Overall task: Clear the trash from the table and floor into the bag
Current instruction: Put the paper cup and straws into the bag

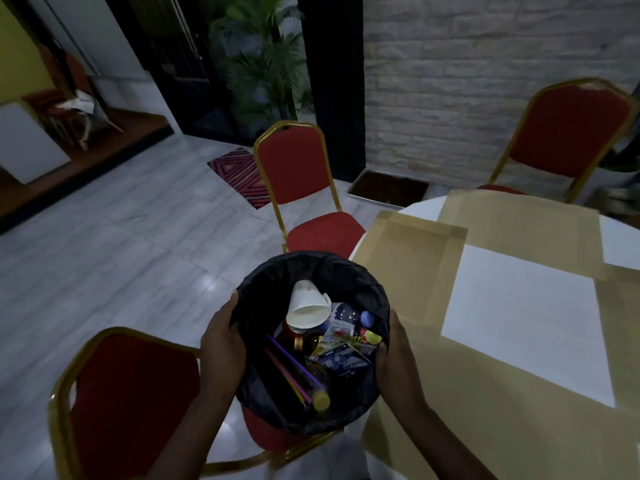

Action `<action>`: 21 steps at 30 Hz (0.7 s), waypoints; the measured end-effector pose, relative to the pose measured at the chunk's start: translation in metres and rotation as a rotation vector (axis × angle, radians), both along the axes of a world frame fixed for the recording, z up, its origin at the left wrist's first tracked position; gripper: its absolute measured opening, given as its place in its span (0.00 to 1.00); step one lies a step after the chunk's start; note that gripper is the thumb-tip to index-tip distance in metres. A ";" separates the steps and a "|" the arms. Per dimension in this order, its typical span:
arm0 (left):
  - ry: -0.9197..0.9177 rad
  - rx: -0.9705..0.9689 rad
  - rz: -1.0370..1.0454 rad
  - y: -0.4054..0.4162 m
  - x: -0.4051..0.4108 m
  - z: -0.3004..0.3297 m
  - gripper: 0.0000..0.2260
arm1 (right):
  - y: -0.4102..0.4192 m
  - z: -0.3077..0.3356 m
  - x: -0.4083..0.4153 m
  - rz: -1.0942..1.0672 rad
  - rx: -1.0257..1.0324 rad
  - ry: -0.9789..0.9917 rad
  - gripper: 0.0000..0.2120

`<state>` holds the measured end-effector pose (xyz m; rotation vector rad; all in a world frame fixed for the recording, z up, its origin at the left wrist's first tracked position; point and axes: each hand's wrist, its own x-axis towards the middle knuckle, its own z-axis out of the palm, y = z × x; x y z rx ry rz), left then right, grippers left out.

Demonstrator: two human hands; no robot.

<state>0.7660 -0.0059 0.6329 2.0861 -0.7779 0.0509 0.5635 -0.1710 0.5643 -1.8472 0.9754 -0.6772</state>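
Red chairs flanking bag

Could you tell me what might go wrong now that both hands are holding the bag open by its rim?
1. The left hand and right hand grip only the thin rim of the black bag; it could slip or tear under the load.
2. The white paper cup lies on top near the rim and might tumble out if the bag tilts.
3. The straws could poke through the liner.

Matt black plastic bag (crinkled); glossy tile floor.
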 end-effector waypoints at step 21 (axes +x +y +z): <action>0.226 0.041 -0.303 0.149 0.040 -0.029 0.22 | 0.213 0.012 -0.005 -0.371 -0.128 0.018 0.33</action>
